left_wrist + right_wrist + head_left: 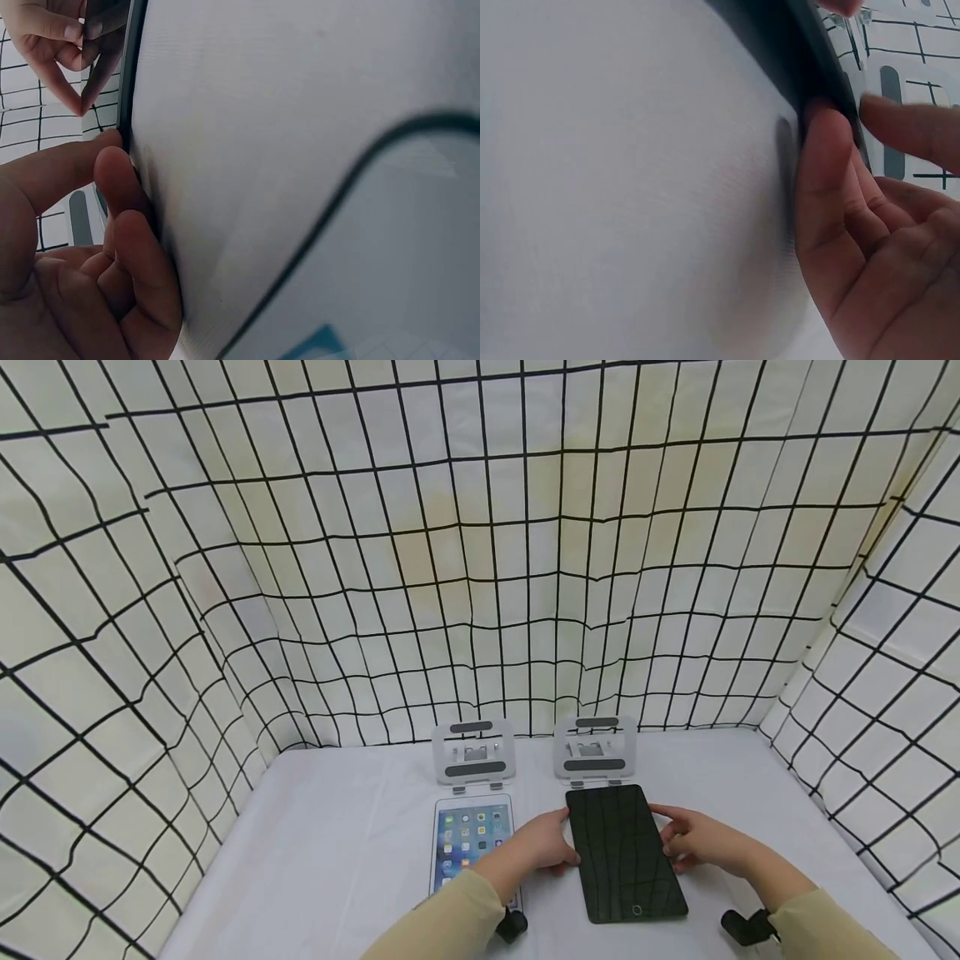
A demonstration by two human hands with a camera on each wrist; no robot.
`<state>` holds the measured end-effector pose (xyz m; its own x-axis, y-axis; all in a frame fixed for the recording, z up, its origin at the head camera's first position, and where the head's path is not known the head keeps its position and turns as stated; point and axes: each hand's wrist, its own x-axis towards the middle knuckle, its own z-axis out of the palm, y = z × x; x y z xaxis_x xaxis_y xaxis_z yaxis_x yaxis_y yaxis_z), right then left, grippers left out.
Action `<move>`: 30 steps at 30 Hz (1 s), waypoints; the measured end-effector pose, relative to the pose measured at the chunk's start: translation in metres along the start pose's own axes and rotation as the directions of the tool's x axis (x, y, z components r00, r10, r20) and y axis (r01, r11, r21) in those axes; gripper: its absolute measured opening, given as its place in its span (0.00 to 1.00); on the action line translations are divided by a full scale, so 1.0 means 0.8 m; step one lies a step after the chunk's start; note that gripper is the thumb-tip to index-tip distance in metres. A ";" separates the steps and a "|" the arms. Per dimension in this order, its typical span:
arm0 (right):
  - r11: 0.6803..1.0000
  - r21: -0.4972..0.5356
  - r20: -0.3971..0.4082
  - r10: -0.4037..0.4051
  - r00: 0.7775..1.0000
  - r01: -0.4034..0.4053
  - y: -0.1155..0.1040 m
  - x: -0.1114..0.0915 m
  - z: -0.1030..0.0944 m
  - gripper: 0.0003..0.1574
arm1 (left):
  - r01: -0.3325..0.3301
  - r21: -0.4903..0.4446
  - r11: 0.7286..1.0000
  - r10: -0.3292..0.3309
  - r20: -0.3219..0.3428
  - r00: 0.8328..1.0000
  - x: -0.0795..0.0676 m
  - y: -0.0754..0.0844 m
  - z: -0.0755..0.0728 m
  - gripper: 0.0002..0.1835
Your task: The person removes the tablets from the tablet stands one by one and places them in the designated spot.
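Observation:
A black tablet (626,852) with a dark screen and a round button lies between my two hands, its button end toward me. My left hand (546,842) grips its left long edge; in the left wrist view the fingers (124,180) are curled against that thin edge. On the opposite edge, my right hand (701,839) holds the tablet, with fingertips (826,146) tucked at its underside in the right wrist view. Beside my left forearm lies a white tablet (474,831), its screen lit with app icons and its lower part hidden by the sleeve.
Two white folding tablet stands with grey pads, one at left (475,769) and one at right (594,765), stand behind the tablets. A white cloth (315,843) covers the table. White walls with a black grid (495,602) enclose the back and sides.

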<state>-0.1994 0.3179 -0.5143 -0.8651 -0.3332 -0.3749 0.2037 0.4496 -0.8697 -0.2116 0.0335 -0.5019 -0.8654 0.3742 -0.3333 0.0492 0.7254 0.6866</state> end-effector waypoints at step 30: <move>0.985 -0.169 0.088 0.055 0.995 -0.039 0.002 -0.004 -0.011 0.50 | -0.040 0.081 0.996 0.040 0.003 0.999 0.001 -0.004 0.001 0.43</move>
<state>-0.2000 0.3274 -0.5118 -0.8091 -0.3795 -0.4487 0.1572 0.5960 -0.7875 -0.2117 0.0316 -0.5051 -0.8613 0.4047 -0.3073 0.1245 0.7543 0.6446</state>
